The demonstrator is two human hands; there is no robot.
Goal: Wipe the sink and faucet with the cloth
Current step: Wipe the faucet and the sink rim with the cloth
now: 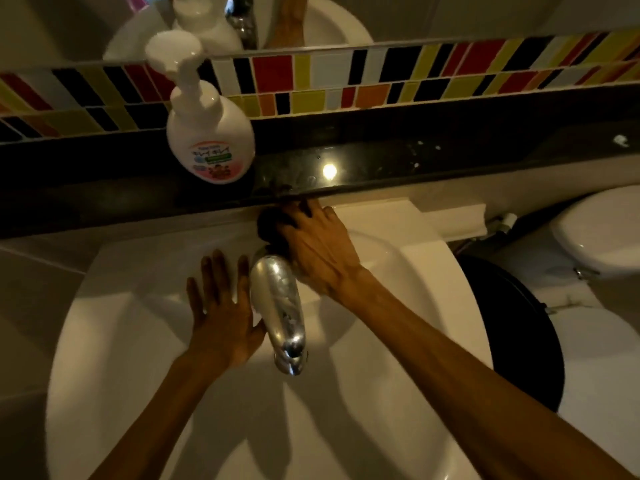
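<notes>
A white sink point(114, 341) fills the lower middle of the view. Its chrome faucet point(278, 306) juts toward me from the back rim. My right hand point(322, 254) presses a dark cloth point(273, 225) against the base of the faucet, just under the black ledge; most of the cloth is hidden beneath my fingers. My left hand point(221, 313) lies flat on the sink's rim to the left of the faucet, fingers spread, holding nothing.
A white pump soap bottle point(209, 133) stands on the black ledge point(415, 161) behind the sink. Multicoloured tiles point(346, 84) and a mirror lie above it. A toilet with a black seat point(519, 323) and white tank point(602, 230) stands close on the right.
</notes>
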